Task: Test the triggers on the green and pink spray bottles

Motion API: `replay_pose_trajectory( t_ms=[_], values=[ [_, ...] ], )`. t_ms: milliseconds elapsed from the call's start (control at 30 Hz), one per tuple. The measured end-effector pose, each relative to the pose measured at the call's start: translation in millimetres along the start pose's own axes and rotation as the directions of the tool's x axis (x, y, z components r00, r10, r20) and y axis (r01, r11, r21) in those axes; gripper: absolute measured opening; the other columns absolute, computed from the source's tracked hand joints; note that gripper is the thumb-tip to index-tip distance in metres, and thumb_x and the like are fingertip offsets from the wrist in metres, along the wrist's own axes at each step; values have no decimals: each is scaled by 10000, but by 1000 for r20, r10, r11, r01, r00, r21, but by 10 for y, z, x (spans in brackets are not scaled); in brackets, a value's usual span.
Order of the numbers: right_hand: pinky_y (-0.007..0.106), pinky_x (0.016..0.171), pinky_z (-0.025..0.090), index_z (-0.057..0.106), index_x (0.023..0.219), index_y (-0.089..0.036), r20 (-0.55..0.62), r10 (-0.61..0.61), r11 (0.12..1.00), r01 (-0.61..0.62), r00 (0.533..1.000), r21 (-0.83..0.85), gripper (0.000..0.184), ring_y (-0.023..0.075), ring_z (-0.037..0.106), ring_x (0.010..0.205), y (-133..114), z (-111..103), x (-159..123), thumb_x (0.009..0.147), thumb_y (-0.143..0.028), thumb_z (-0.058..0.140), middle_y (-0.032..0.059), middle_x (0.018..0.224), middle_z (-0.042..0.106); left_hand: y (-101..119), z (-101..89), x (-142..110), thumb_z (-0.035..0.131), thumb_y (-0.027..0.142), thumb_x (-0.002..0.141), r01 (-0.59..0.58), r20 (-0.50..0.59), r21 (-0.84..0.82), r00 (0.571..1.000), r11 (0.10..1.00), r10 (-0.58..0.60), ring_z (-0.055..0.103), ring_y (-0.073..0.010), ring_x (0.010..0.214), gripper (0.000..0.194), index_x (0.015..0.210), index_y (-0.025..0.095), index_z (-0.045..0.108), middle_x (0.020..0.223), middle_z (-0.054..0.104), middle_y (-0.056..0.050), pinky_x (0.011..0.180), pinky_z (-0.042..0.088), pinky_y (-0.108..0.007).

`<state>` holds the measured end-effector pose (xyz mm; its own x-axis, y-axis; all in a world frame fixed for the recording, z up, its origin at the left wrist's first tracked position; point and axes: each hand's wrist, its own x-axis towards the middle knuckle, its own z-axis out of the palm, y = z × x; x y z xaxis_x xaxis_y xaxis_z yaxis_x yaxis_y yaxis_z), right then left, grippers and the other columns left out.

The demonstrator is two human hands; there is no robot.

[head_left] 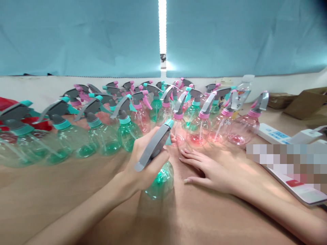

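Observation:
My left hand [144, 160] is wrapped round the neck of a clear green spray bottle [160, 180] with a grey trigger head and teal nozzle, standing on the tan table [76, 190]. Beside it to the right, my right hand [204, 166] lies flat on the table with fingers stretched out, holding nothing. Just behind both hands stand several green spray bottles [127, 131] and pink spray bottles [201, 131], packed in rows.
A white power strip [274, 134] and a flat white device [304, 192] lie at the right. Brown cardboard [306, 102] sits at the far right, a red object [7, 103] at the far left. Blue curtains [76, 37] hang behind.

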<state>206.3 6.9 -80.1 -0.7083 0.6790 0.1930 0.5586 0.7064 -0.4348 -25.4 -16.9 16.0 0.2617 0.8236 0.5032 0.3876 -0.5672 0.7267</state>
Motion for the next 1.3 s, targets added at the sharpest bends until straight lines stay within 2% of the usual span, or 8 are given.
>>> replay_pose_trajectory(
  t_ms=[233, 400, 567, 800, 967, 1067, 1167, 1300],
  values=[
    [532, 1153, 315, 451, 1459, -210, -18, -12, 999, 12, 1000, 39, 677, 326, 326, 1428, 31, 28, -9, 896, -557, 593, 116, 1549, 364, 26, -16, -6, 459, 180, 774, 55, 24, 11, 998, 998, -55, 369, -114, 565, 121, 805, 177, 575, 670, 447, 34, 529, 295, -285],
    [533, 1154, 312, 437, 1468, -207, -9, 4, 999, -3, 1000, 32, 702, 332, 316, 1432, 17, 9, -5, 888, -570, 595, 121, 1556, 350, 4, -20, -22, 473, 189, 788, 83, 29, -50, 996, 995, -82, 353, -117, 549, 114, 849, 199, 569, 646, 386, 50, 533, 295, -283],
    [522, 1154, 315, 451, 1459, -208, -20, -8, 999, 9, 1000, 34, 692, 324, 325, 1429, 22, 19, -5, 888, -572, 594, 127, 1543, 380, -16, -9, -25, 493, 142, 787, 70, 40, -76, 997, 995, -67, 348, -117, 550, 276, 1036, 234, 568, 691, 418, 57, 567, 326, -278],
    [515, 1118, 362, 503, 1413, -174, -9, -44, 999, 44, 999, -15, 663, 328, 390, 1389, -4, -34, 30, 890, -573, 589, 153, 1503, 441, -48, 6, -36, 520, 158, 799, 63, -12, -36, 998, 997, -64, 385, -124, 588, 110, 886, 225, 527, 699, 406, 49, 580, 359, -269],
    [461, 977, 496, 597, 1296, -213, 5, 9, 1000, -9, 1000, 4, 505, 304, 592, 1177, -237, -151, 100, 894, -517, 618, 128, 1300, 628, -108, 16, -41, 525, 164, 824, 29, -17, -15, 999, 999, -29, 561, -173, 784, 190, 999, 214, 579, 747, 483, 27, 747, 472, -319],
    [460, 959, 504, 536, 1339, -197, -66, 21, 998, -18, 998, 55, 585, 305, 604, 1156, -448, -168, 153, 874, -537, 636, 132, 1281, 637, -130, 22, -41, 546, 182, 847, 19, -30, -15, 999, 1000, -19, 604, -213, 935, 241, 1080, 200, 602, 774, 530, 9, 808, 498, -348],
    [478, 974, 490, 457, 1377, -189, -174, -5, 994, 24, 985, 107, 701, 322, 586, 1189, -667, -155, 227, 829, -567, 676, 147, 1312, 613, -123, 13, -38, 567, 247, 876, 11, -22, -13, 1000, 1000, -11, 624, -199, 892, 251, 1120, 193, 596, 833, 584, -6, 775, 514, -335],
    [513, 981, 470, 421, 1363, -207, -276, -16, 991, 51, 961, 120, 706, 342, 559, 1216, -889, -105, 343, 821, -579, 678, 149, 1314, 596, -57, -24, -40, 616, 315, 859, 5, 36, 21, 999, 1000, -6, 611, -150, 749, 299, 1130, 196, 568, 841, 612, 10, 709, 512, -294]
  ],
)
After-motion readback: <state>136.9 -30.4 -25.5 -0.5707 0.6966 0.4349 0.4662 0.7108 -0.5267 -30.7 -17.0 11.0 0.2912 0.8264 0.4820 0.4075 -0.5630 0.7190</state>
